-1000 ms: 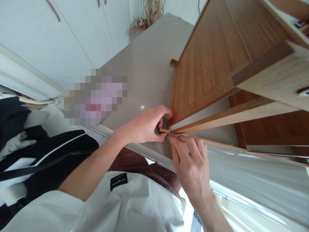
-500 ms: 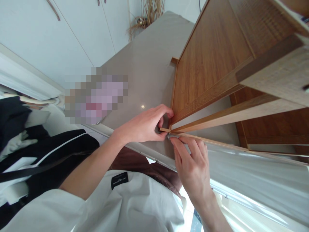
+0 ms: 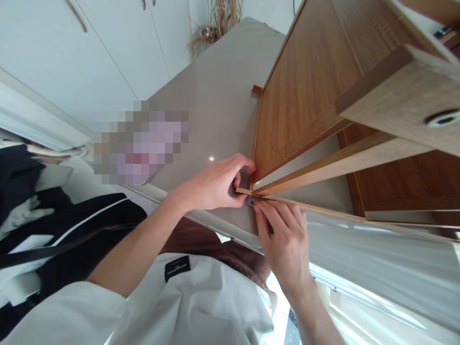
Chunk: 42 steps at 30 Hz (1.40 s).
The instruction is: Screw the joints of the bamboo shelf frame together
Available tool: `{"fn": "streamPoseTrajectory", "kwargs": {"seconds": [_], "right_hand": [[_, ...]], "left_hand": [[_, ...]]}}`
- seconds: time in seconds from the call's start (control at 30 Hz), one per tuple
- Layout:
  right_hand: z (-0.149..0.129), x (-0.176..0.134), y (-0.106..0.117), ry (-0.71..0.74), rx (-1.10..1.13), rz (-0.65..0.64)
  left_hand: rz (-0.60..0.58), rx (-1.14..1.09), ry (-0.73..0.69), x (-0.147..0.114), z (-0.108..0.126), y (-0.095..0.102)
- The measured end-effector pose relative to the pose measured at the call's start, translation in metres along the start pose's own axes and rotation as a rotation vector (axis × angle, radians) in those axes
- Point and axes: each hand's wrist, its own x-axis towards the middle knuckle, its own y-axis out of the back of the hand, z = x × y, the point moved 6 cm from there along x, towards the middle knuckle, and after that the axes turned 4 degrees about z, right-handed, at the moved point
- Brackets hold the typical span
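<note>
A brown wooden furniture frame (image 3: 305, 103) with slatted sides stands on the grey-beige surface in front of me. My left hand (image 3: 224, 184) is curled around its near corner, the thumb below and the fingers on the panel edge. A short wooden end piece (image 3: 243, 191) sticks out between thumb and fingers. Just right of the left thumb is a small, bent grey metal piece (image 3: 250, 201), against the wood. The fingertips of my right hand (image 3: 285, 237) pinch its right end under the lower wooden rail (image 3: 323, 213). Those fingers partly hide it.
The grey-beige surface (image 3: 215, 96) extends back to white cabinets (image 3: 108, 43) and dried stalks (image 3: 224, 17). A blurred-out patch covers something at its left edge. Dark clothing (image 3: 89, 225) lies at left. A thick wooden leg with a round hole (image 3: 398, 100) juts toward me at right.
The fingers of my right hand have shifted slightly, and more of the bent metal piece shows. My left hand keeps its hold on the corner. The whole view has drifted a little.
</note>
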Motion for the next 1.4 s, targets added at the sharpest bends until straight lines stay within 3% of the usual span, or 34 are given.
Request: {"fn": "streamPoseTrajectory", "kwargs": {"seconds": [0.5,1.4], "right_hand": [[0.001,-0.002,-0.001,0.036,0.048,-0.054],[-0.017,0.001,0.002,0.100,-0.116,-0.029]], "left_hand": [[-0.002,0.000,-0.005,0.000,-0.001,0.000],[-0.009,-0.019,-0.004,-0.001,-0.001,0.001]]}}
